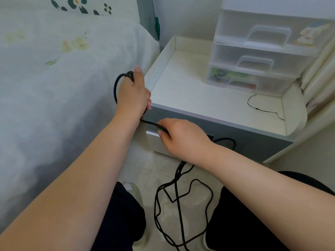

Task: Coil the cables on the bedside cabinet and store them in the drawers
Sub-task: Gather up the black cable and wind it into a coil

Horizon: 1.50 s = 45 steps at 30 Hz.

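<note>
A thick black cable (181,192) trails in loose loops on the tiled floor between my knees. My left hand (134,93) grips several coiled turns of it at the cabinet's left front corner. My right hand (181,136) pinches the same cable just below, in front of the cabinet face, and the stretch between the hands is short and taut. A thin black wire (261,108) lies loose on the white top of the bedside cabinet (190,87). A translucent three-drawer unit (262,51) stands at the cabinet's back right with all drawers closed.
A bed with a pale flowered cover (54,78) presses close on the left. The cabinet top has a raised rim. A cream curtain (322,78) hangs at the right. My dark-clothed knees flank the cable on the floor.
</note>
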Each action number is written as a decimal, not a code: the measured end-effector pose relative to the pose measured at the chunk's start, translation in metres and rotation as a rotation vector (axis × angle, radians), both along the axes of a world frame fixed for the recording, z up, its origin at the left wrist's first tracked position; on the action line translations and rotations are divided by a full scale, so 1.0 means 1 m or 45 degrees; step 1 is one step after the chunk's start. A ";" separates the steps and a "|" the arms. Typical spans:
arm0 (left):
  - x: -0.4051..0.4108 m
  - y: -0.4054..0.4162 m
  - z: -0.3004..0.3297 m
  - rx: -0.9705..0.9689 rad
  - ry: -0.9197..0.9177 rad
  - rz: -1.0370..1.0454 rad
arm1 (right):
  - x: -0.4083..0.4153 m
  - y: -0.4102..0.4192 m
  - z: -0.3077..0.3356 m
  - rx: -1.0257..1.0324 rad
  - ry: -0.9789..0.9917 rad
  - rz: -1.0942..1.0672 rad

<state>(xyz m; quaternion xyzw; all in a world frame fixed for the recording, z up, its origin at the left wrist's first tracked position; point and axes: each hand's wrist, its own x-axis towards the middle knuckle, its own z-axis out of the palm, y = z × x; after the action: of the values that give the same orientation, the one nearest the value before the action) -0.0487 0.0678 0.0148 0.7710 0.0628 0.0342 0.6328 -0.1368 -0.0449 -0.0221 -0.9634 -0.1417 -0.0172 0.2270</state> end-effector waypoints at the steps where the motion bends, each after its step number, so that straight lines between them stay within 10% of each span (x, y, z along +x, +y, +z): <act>1: 0.000 -0.002 -0.002 0.118 -0.027 -0.059 | 0.000 -0.002 0.002 0.019 -0.005 0.020; 9: -0.008 -0.016 -0.019 0.857 0.096 -0.456 | 0.008 -0.027 0.014 0.569 0.223 0.095; 23: -0.028 -0.016 -0.006 0.106 0.542 -1.000 | 0.023 -0.060 0.011 0.414 0.135 -0.205; 30: -0.027 -0.008 0.005 -0.283 0.685 -1.152 | 0.032 -0.063 0.016 1.084 0.286 -0.190; 39: -0.035 -0.006 0.002 -0.490 0.803 -1.444 | 0.029 -0.065 0.025 0.981 0.141 -0.290; 45: -0.029 -0.005 0.009 -0.942 0.759 -1.460 | 0.037 -0.065 0.013 1.389 0.791 -0.061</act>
<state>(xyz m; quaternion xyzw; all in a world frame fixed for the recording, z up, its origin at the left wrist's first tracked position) -0.0780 0.0629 0.0240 0.3960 -0.1730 -0.5353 0.7258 -0.0999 -0.1095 -0.0087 -0.6718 -0.0184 0.1887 0.7160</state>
